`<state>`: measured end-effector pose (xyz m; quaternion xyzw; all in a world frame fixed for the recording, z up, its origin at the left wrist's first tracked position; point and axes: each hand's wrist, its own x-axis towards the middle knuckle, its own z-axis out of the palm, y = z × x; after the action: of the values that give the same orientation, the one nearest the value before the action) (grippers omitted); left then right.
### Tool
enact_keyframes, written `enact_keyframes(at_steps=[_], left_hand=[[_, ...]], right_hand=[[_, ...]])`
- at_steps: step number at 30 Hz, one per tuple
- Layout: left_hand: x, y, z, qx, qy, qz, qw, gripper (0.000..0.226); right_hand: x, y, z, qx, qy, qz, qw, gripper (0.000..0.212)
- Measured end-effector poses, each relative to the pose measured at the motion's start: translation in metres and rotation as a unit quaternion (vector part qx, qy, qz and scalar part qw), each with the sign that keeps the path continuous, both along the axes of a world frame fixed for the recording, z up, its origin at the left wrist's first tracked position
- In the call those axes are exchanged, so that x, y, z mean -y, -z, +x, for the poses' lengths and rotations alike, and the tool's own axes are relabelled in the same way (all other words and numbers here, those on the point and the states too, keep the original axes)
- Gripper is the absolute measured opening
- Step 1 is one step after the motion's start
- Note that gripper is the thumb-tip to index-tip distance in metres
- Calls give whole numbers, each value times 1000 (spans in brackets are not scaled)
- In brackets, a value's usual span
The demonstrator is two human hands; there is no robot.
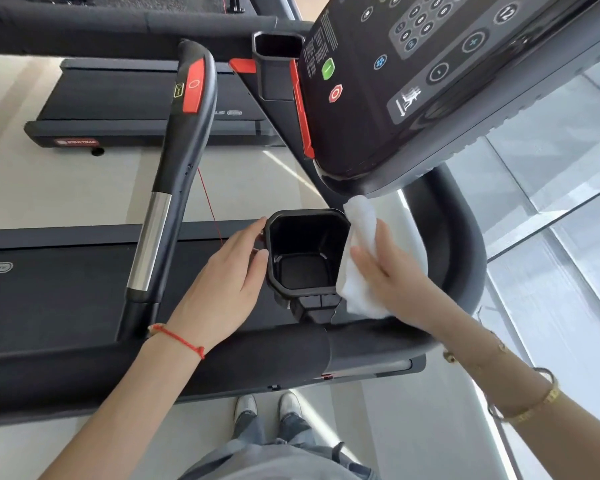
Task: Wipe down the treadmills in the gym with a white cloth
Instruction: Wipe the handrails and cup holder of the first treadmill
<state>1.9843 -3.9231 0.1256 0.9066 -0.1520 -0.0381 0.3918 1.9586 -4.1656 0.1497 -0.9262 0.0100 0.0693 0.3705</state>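
Observation:
A black treadmill cup holder [305, 265] sits below the console [413, 81]. My left hand [222, 275] rests against the holder's left outer wall, with the thumb and fingers fairly straight and touching its rim. My right hand [392, 271] lies flat on a white cloth [361, 216] and presses it against the holder's right side. The cloth reaches from just under the console's lower edge down past the holder's bottom right corner. The inside of the holder holds nothing.
A black handlebar [184, 140] with a red button and a chrome section rises to the left. The treadmill belt [56, 292] lies beneath it. A second treadmill [136, 105] stands behind. A glass wall [551, 202] is at the right. My shoes [267, 407] stand on the pale floor.

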Motion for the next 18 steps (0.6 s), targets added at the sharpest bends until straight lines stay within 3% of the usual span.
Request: enact_keyframes(at_steps=[1, 3, 6, 10, 15, 18], left_hand=[[0, 0, 0, -1, -1, -5, 1000, 49], [1, -1, 0, 0, 5, -19, 1000, 48], [1, -1, 1, 2, 10, -26, 1000, 49], [-1, -3, 0, -1, 8, -13, 1000, 52], [1, -4, 0, -3, 3, -11, 1000, 52], [2, -5, 0, -5, 4, -15, 1000, 52]], right_hand=[[-2, -2, -13, 29, -39, -16, 999, 43], [-6, -6, -27, 102, -122, -72, 985, 57], [-13, -13, -12, 136, -186, -120, 966, 51], [-10, -17, 19, 135, -157, -120, 971, 46], [-17, -18, 48, 185, -260, -213, 923, 45], [-33, -26, 71, 170, -322, -210, 907, 40]])
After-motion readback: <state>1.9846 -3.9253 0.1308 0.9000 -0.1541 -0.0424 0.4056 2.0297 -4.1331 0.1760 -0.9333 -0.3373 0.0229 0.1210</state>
